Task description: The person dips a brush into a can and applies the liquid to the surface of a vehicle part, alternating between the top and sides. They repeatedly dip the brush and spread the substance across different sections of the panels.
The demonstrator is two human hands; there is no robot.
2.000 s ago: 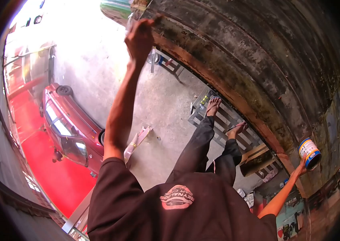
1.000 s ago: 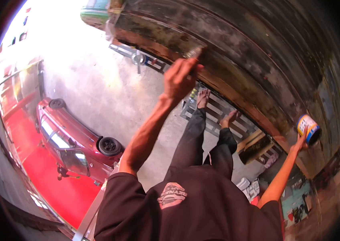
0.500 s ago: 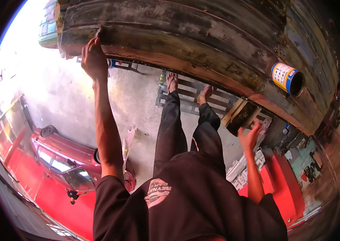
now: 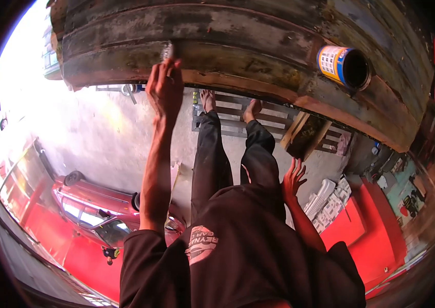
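Note:
My left hand [image 4: 165, 90] is closed on a small paintbrush [image 4: 167, 51], blurred by motion, its tip against a long, ribbed, dark and weathered panel [image 4: 238, 38]. The fingers hide most of its handle. A tin can [image 4: 333, 62] with a white, orange and blue label lies tilted on the panel to the right, its dark mouth facing me. My right hand [image 4: 293, 180] hangs below the panel's edge with its fingers spread, holding nothing. It is nearest to a wooden box-like piece [image 4: 306, 134] with a dark inside.
My bare feet [image 4: 208, 101] are on a slatted wooden pallet [image 4: 228, 115] under the panel's edge. On the concrete floor [image 4: 94, 123] behind stands a red car [image 4: 99, 203]. A person [image 4: 110, 253] is beside it. Red blocks [image 4: 376, 220] and assorted items are at right.
My left hand has moved right along the panel with the brush. My right hand has dropped lower and left, away from the panel's edge. The view has shifted slightly.

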